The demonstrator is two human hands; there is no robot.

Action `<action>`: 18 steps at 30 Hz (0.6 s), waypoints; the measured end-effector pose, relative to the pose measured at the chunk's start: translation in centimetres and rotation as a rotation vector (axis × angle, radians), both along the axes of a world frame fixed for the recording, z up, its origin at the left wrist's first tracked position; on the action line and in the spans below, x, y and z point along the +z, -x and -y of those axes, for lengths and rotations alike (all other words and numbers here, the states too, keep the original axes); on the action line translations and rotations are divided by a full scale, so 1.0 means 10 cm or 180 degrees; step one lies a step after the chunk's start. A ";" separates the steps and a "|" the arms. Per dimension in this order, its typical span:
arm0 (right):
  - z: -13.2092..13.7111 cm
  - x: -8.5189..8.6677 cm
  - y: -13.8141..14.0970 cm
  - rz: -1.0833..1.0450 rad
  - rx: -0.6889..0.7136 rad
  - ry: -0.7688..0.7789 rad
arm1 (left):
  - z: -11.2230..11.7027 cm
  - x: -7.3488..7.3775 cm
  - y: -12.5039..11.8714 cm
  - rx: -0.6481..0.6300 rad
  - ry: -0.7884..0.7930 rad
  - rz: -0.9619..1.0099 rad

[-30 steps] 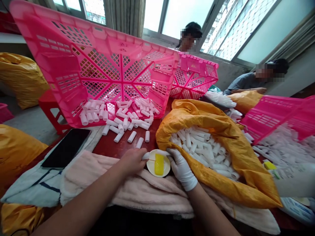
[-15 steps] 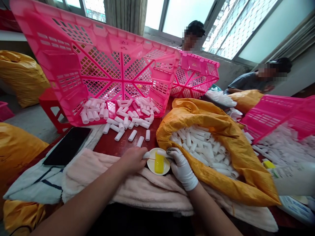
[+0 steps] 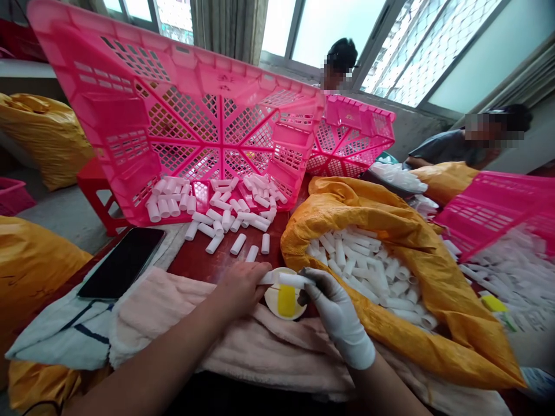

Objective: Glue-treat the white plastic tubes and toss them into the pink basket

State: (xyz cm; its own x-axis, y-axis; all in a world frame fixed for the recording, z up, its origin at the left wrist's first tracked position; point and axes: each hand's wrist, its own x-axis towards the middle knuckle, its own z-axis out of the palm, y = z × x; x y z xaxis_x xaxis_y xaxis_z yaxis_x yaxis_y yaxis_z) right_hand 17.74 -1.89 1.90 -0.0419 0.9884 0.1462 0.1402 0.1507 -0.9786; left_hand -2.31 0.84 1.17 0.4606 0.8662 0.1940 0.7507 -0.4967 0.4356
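A white plastic tube (image 3: 289, 279) lies level across the front of me, with an end in each hand. My bare left hand (image 3: 245, 287) grips its left end, and my right hand (image 3: 336, 306), in a white glove with darkened fingertips, grips its right end. Whether it is one piece or two pushed together, I cannot tell. Right below is a small pale dish (image 3: 272, 300) with a yellow block (image 3: 287, 301) in it, partly covered by the tube. Loose white tubes (image 3: 237, 244) lie on the dark red table (image 3: 195, 257) beyond.
Leaning open at the back is a large pink crate (image 3: 221, 141) with short tubes at its lower edge. An orange sack (image 3: 433, 266) of tubes stands at right. Left are a phone (image 3: 121, 263) and a pink towel (image 3: 173, 312). Two people sit beyond.
My hands have come up slightly, and the tube now spans them in one line, where a gap showed between the white pieces before. The view has shifted a little.
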 end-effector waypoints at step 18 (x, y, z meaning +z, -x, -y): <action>0.11 0.15 0.20 0.1694 0.0276 -0.0628 | 0.24 0.36 -0.23 -0.0275 0.1009 -0.0471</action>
